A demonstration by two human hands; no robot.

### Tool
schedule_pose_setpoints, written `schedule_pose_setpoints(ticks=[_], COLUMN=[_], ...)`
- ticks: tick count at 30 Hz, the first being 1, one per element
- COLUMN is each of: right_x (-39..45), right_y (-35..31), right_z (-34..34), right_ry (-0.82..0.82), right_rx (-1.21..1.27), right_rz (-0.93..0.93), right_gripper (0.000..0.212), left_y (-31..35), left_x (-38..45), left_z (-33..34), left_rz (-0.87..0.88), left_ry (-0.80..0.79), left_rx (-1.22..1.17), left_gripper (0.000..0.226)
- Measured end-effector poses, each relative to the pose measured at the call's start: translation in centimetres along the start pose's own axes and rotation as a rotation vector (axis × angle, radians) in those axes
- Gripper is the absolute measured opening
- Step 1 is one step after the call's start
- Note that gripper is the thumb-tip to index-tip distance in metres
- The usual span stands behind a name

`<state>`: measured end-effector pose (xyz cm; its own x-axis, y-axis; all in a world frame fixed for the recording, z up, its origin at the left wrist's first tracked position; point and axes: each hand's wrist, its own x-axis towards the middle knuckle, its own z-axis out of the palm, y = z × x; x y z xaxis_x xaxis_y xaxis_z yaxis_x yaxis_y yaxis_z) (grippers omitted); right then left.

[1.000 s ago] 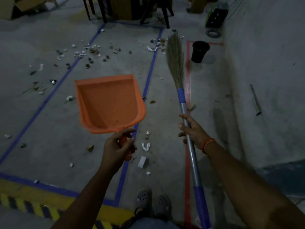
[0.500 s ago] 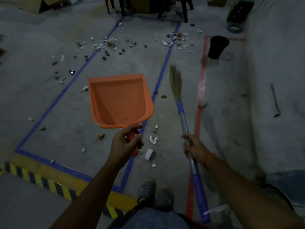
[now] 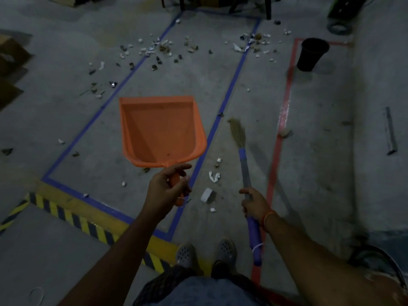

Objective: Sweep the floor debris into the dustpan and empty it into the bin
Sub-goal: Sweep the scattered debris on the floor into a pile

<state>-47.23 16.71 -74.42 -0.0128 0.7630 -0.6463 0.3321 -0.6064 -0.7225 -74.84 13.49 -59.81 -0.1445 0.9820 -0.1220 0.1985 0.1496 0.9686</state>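
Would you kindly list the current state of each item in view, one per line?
dustpan: empty, held above the floor by the left hand
broom: gripped mid-handle by the right hand, bristles pointing forward
bin: upright, open-topped, contents not visible
debris: scattered, unswept

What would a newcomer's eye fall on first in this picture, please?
Most striking is the bright orange dustpan, held up mid-frame by the left hand. Beside it, the right hand grips a broom pointing at the floor. Beyond, scattered debris lies across the blue tape lines, with a black bin at upper right.
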Motion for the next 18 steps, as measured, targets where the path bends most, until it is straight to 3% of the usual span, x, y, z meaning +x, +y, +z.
schedule_pose_setpoints(ticks=[4,8,13,18], right_x=[-0.9,-4.7,-7.7,-10.6], right_y=[-0.4,1.4,3.2,4.1], right_z=[1.6,4.0,9.1,13.2], right_ry=[0.048,-0.063,0.119,0.201], right_rx=[0.117,0.306,0.209,0.243], right_rz=[-0.019,0.018,-0.033,-0.058], right_gripper=[0.035,0.043,0.034,0.031], left_y=[-0.7,-1.4,-3.2,-5.3], left_x=[-1.3,-2.7,-4.6,-7.1], left_z=[-1.8,-4.1,-7.7,-12.1], left_rz=[0.005,0.019,0.032,0.042], left_ry=[0.002,-0.006,-0.068,-0.118], left_rx=[0.018,0.025,0.031,0.023], left_gripper=[0.024,0.024,0.025,0.025])
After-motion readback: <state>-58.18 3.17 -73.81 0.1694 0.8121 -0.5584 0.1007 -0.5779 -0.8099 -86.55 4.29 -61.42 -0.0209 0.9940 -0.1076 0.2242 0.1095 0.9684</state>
